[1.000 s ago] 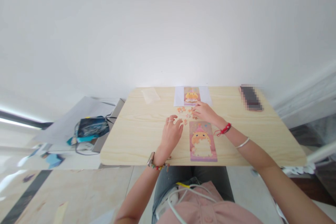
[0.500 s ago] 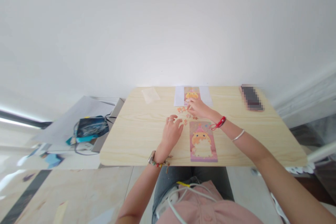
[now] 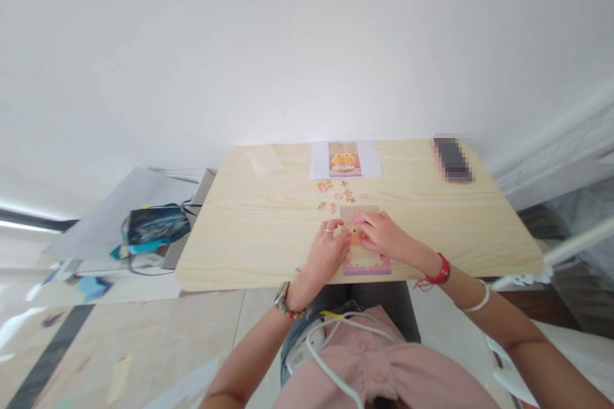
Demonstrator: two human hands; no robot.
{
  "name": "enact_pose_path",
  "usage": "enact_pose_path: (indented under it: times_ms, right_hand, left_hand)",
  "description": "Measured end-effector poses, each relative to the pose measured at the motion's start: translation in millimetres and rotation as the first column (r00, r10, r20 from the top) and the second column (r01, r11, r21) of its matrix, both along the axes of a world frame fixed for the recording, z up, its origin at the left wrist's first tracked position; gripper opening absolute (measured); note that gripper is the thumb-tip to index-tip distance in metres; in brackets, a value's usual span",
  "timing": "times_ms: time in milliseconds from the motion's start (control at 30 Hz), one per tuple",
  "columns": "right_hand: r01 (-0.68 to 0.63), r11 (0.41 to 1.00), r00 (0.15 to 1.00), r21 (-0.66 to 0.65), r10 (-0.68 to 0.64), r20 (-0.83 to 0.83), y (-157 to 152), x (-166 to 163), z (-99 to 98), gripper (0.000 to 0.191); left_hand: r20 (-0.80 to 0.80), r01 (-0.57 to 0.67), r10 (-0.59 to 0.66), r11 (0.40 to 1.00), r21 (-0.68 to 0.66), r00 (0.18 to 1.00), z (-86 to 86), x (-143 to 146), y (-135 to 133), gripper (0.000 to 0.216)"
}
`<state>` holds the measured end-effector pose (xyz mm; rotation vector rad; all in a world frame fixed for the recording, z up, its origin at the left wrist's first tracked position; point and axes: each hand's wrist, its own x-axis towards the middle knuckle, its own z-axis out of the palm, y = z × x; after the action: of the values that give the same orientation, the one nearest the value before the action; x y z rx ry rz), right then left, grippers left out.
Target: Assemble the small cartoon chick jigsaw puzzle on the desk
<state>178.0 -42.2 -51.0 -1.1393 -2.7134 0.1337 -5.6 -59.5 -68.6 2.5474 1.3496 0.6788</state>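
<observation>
A partly filled jigsaw puzzle (image 3: 367,270) lies near the table's front edge, with a purple border, an orange character's face and a bare gap below it. My right hand (image 3: 386,235) is over its upper right part, fingers closed together at the face; they seem to pinch a small puzzle piece, mostly hidden. My left hand (image 3: 326,252) rests at the puzzle's left edge, fingers bent and a little apart, thumb close to the face. Loose puzzle pieces (image 3: 348,193) lie scattered beyond the puzzle. Behind them a white sheet (image 3: 320,160) carries a printed picture (image 3: 344,160) of the character.
A phone (image 3: 453,160), blurred out, lies at the table's back right. A thin pale sheet (image 3: 265,160) is at the back left. The wooden table (image 3: 249,223) meets a white wall. Left of it stands a box (image 3: 192,217) with a dark bag (image 3: 158,227) and cables.
My right hand has come back from the loose pieces to the puzzle. The left hand has moved right, onto the puzzle's left edge. The view has shifted slightly.
</observation>
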Motion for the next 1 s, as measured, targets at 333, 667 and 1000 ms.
enact_pose_path:
  times_ms: [333,667,1000]
  right_hand:
    - [0.045,0.998,0.999,0.051,-0.045,0.0,-5.9,-2.9,-8.8,0.013]
    - [0.129,0.991,0.989,0.034,-0.126,-0.072,-16.6,4.0,-11.2,0.015]
    - [0.177,0.982,0.982,0.064,-0.171,-0.086,-25.0,9.1,-15.1,0.019]
  left_hand:
    - [-0.11,0.119,-0.118,0.993,0.003,0.987,4.0,9.3,-7.7,0.018]
    - [-0.137,0.102,-0.101,0.995,-0.001,0.985,3.2,10.7,-9.2,0.018]
    - [-0.12,0.064,-0.067,0.998,-0.028,0.991,0.9,11.7,-13.9,0.019]
